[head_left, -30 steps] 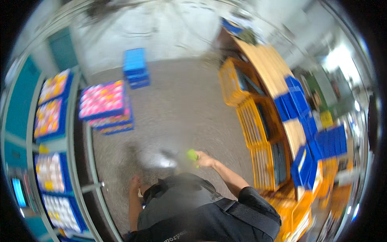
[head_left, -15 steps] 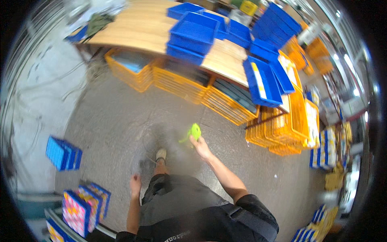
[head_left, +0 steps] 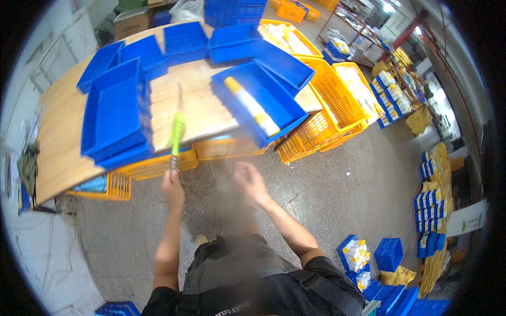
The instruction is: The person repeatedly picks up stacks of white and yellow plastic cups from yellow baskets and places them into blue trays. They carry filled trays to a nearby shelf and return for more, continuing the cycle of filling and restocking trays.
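In my left hand (head_left: 173, 190), fingers closed, is a narrow lime-green object (head_left: 177, 131) with a greyish lower end. It points away from me toward the table edge, and a thin dark strip rises from its tip; motion blur hides its exact kind. My right hand (head_left: 251, 181) is to the right of it, empty, with blurred fingers apart, in front of the table. Beyond the hands, the wooden table (head_left: 176, 92) carries several blue plastic bins (head_left: 113, 110). One blue bin (head_left: 247, 87) at its right corner holds a yellow-and-white tube (head_left: 252, 107).
Yellow crates (head_left: 158, 167) sit under the table, and more yellow crates (head_left: 337, 102) are stacked at its right end. On the floor at lower right are a bin of yellow-and-white items (head_left: 354, 254) and a blue crate (head_left: 388, 255). Loaded bins (head_left: 429, 203) line the far right.
The lime-green object has passed from my right hand to my left. Both hands are now raised nearer the table. The view has turned right and come closer to the bins.
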### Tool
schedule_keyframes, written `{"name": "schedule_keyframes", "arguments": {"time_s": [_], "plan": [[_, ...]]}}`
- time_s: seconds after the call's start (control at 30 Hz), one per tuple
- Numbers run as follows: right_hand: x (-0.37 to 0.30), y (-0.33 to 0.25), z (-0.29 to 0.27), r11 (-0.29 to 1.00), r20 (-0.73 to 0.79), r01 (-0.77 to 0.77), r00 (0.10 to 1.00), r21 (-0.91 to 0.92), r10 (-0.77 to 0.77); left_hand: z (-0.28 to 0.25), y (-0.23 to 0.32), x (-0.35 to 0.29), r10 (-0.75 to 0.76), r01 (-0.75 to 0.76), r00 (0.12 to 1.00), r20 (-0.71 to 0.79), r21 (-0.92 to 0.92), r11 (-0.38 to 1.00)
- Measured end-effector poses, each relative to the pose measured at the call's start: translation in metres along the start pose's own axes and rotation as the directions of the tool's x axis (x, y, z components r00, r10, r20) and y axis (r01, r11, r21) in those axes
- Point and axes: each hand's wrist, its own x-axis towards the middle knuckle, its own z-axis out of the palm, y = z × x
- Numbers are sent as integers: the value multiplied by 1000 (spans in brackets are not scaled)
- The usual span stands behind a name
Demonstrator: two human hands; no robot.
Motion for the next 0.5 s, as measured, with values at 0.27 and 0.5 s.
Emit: {"name": "schedule_keyframes", "arguments": {"time_s": [0.27,0.5], "plan": [[216,82,-187,804,-244,350,827,-480,-506,183,109,192,221,-181,954,-201,198,963],[423,128,-299,530,2,265,896,-805,-444,371,218,221,96,-121,992,87,357,926]]}}
